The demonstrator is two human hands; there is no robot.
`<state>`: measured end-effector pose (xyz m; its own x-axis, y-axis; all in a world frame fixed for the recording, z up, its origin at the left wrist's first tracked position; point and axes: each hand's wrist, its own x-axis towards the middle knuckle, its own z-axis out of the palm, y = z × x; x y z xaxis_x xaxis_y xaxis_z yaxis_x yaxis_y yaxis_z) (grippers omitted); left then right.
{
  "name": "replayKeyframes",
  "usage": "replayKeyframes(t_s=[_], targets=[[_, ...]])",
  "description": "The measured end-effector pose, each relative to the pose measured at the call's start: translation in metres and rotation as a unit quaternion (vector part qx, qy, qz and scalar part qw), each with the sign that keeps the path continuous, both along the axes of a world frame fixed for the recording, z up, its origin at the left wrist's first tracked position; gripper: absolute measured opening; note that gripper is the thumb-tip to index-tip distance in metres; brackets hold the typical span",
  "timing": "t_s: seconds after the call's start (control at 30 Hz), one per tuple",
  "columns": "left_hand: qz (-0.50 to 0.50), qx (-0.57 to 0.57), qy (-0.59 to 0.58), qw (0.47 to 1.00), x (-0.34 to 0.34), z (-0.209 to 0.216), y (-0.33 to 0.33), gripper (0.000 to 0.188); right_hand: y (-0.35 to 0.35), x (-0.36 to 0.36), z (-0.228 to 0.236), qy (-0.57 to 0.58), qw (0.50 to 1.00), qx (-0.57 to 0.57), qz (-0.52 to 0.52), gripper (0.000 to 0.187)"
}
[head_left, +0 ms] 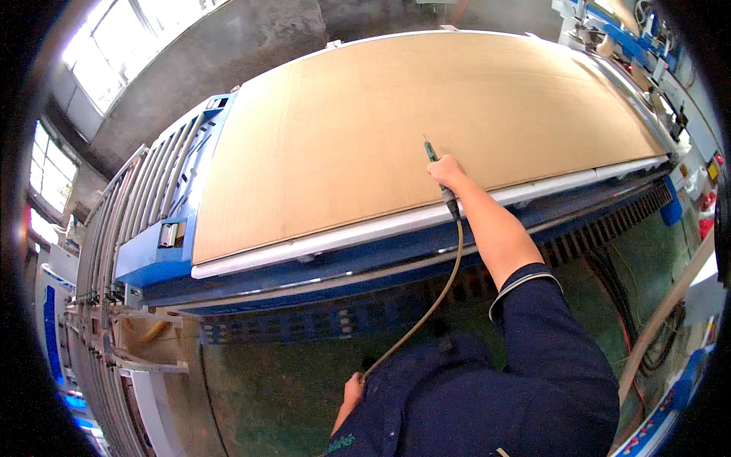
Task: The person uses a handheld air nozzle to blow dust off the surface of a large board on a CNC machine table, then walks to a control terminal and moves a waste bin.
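Observation:
My right hand (448, 170) is wrapped round a slim, dark green, pen-shaped tool (432, 152) with a thin pale tip. It hangs over the near half of a big flat tan board (343, 137), the tip pointing to the far side. Whether the tip touches the board I cannot tell. From the tool's black back end a tan hose (438, 298) curves down toward my body. Low in the picture, beside my dark shirt, my left hand (352, 392) is closed round that hose; its fingers are partly hidden.
White edging (304, 245) runs under the board's near side, on a blue machine bed (251, 288). At left, a roller conveyor (167, 171) adjoins it. Blue machinery (632, 38) stands at the far right. Black cables (620, 301) trail across the floor at right.

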<state>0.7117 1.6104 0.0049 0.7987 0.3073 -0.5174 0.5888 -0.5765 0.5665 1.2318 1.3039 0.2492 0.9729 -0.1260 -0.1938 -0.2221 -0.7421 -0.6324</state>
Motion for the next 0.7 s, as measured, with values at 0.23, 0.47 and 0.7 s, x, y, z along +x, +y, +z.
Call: replayKeyframes(t_s=[0.23,0.47,0.7], targets=[[-0.016,-0.002,0.044,0.999,0.009,0.022,-0.100,0.030,-0.043,0.063,0.006,0.012,0.998,-0.056,-0.017,0.037],[-0.013,-0.025,0.009,1.000,0.021,0.061,-0.137,0.027,-0.045,0.072,0.012,0.047,0.996,-0.059,0.051,0.039],[-0.070,-0.057,-0.001,0.996,0.055,0.046,-0.137,0.024,-0.044,0.029,0.031,0.023,0.984,-0.146,0.095,0.037]])
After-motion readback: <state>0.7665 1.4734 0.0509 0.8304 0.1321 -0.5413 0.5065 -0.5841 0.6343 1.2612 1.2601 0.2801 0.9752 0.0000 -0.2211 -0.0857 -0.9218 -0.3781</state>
